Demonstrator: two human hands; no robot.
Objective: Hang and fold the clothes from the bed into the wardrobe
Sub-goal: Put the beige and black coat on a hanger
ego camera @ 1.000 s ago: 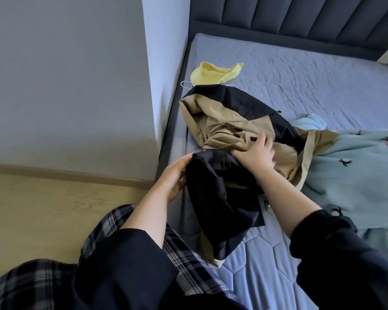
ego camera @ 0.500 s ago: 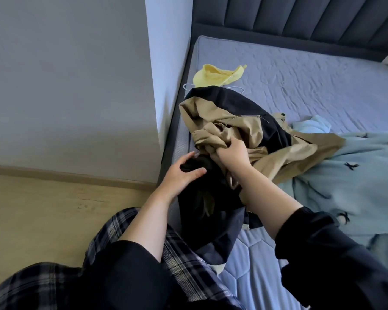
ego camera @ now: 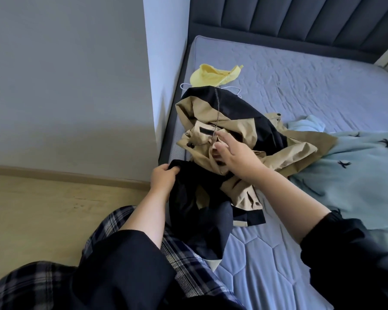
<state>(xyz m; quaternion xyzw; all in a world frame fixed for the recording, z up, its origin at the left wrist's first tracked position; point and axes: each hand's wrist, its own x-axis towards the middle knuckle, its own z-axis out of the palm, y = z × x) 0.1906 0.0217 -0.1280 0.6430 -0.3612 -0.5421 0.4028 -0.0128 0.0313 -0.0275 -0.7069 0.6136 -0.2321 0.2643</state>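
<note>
A crumpled tan and navy jacket [ego camera: 238, 121] lies at the left edge of the bed [ego camera: 311, 86], its dark lower part hanging over the side. My left hand [ego camera: 164, 177] grips a dark fold of it by the bed's edge. My right hand [ego camera: 235, 153] reaches into the tan folds at the middle, fingers spread among the fabric near a dark drawcord; whether they pinch anything is hidden. A yellow garment [ego camera: 213, 74] lies beyond the jacket. A light blue garment with dark marks [ego camera: 356, 173] spreads to the right.
A white wire hanger [ego camera: 232, 89] peeks out under the jacket's far edge. A grey wall [ego camera: 65, 86] stands at the left with wooden floor [ego camera: 43, 209] below. The dark padded headboard [ego camera: 300, 16] runs along the back.
My right hand let go of the bunched tan fabric and moved right and up into the folds. My left hand closed on the dark fold. The jacket has spread out, showing a drawcord.
</note>
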